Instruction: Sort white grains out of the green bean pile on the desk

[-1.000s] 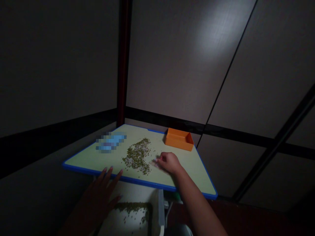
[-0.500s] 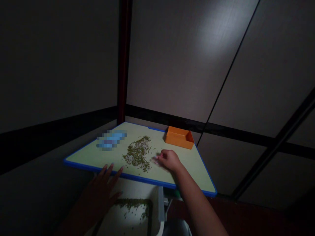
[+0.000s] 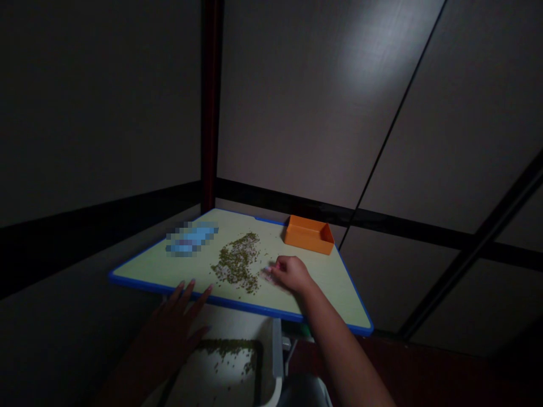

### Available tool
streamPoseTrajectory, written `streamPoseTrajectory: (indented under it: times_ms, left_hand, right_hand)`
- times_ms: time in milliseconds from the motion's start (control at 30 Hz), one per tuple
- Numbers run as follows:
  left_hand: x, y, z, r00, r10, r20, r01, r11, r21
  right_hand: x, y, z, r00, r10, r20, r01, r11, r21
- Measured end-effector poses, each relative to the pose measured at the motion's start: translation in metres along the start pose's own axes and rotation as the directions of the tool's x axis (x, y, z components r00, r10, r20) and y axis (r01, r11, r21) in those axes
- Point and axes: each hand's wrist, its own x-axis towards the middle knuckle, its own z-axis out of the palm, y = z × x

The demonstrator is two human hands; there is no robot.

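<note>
My left hand (image 3: 180, 314) is open, its spread fingertips resting on the near blue edge of a pale yellow-green tabletop (image 3: 322, 282). My right hand (image 3: 292, 272) is closed low over the tabletop, thumb and fingertips pinched together; whatever is between them is too small to make out. Just left of those fingertips lies a loose, spread-out pile of small green beans or seeds (image 3: 235, 263), with whitish bits among them. A few stray ones dot the surface near my right hand.
An orange open box (image 3: 309, 240) stands at the back right corner. At the left lies a blurred-out blue item (image 3: 192, 238). Below the near edge, a whitish bin (image 3: 278, 350) holds more green beans. Panelled walls rise behind and at the left.
Almost nothing differs: the view has shifted very slightly. My right hand keeps its pinch in about the same place, and my left hand stays at the edge.
</note>
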Motion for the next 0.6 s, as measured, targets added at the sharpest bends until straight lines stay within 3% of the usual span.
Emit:
streamPoseTrajectory:
  times_ms: [267, 600]
  left_hand:
    - [-0.0006, 0.0008, -0.0029, 0.995, 0.036, -0.093, -0.033, 0.999, 0.029]
    - [-0.0017, 0.0007, -0.0021, 0.998, 0.038, -0.045, -0.036, 0.998, 0.043]
  right_hand:
    - [-0.0012, -0.0015, -0.0012, 1.0, -0.009, 0.014, 0.009, 1.0, -0.009]
    - [-0.0009, -0.0021, -0.0001, 1.0, -0.004, 0.029, 0.005, 1.0, -0.019]
